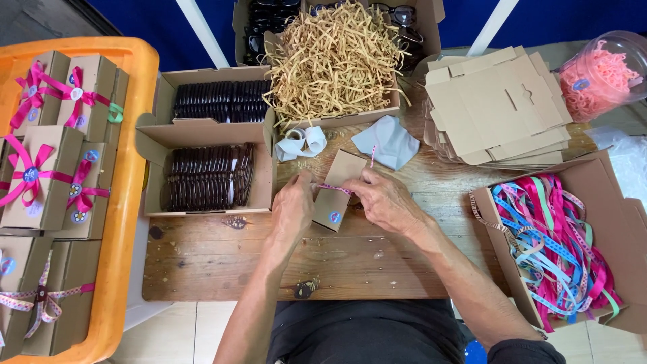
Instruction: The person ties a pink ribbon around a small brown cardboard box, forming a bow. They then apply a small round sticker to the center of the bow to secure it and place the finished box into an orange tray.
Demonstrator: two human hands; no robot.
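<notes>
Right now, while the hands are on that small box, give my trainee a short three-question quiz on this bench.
1. True or false: both hands touch the small cardboard box.
2. Which box holds the loose ribbons? A) far right B) far left
3. What fills the box behind the hands?

Key: 1 true: left hand and right hand hold it, with a pink ribbon across. 2 A. 3 Tan shredded paper.
</notes>
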